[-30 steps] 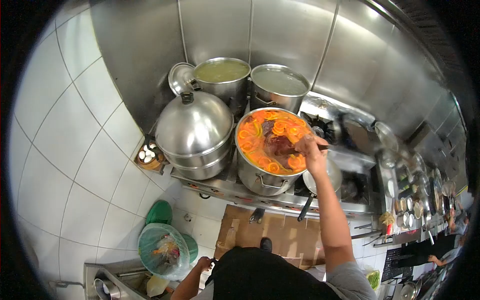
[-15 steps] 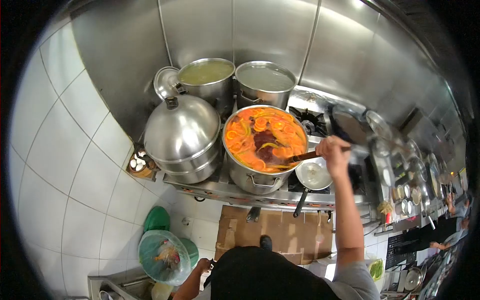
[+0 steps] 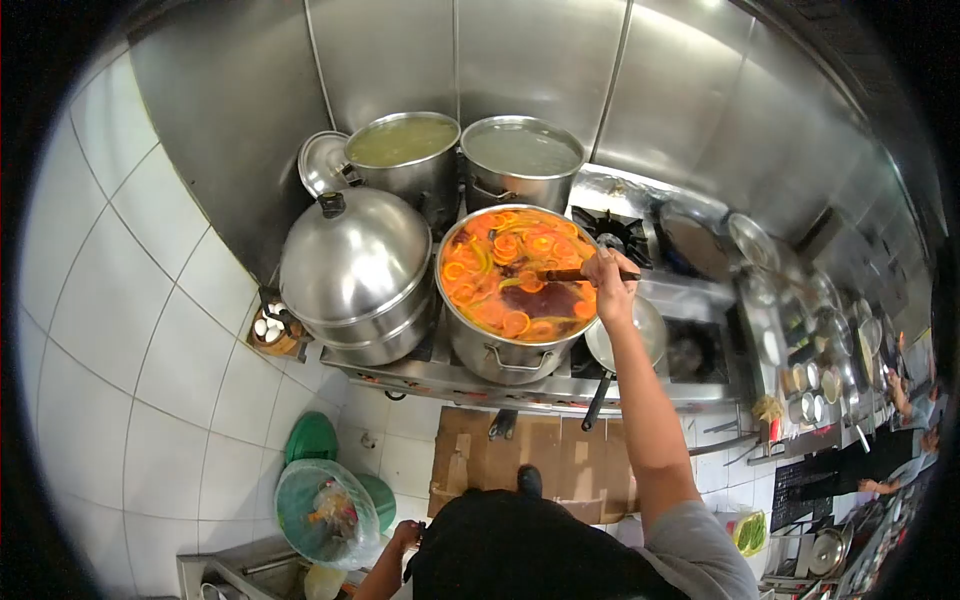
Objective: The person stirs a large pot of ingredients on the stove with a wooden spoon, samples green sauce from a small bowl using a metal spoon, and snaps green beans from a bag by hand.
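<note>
Your stove (image 3: 690,288) spans the middle of the view, below the metal wall. On its left end sits the domed steamer (image 3: 355,265), closed by a high lid with a black knob. Right beside it, at the front, is the wide stockpot (image 3: 468,340), full of reddish liquid with orange rounds and yellow-green strips afloat. Behind these two stand the yellow-green pot (image 3: 428,185) and, to its right, the cloudy pot (image 3: 535,190), both uncovered. The frying pan (image 3: 602,346) lies just right of your stockpot (your forearm crosses over part of it), its black handle pointing toward you.

Your brown utensil (image 3: 565,275) slants across the stockpot, its far end down in the liquid. Your right hand (image 3: 613,283) is over the stockpot's right rim, fingers closed around the utensil's handle. Your left hand (image 3: 406,535) is low, beside your dark apron (image 3: 510,550); its fingers look curled, but you cannot tell how far, or whether they grip anything.
</note>
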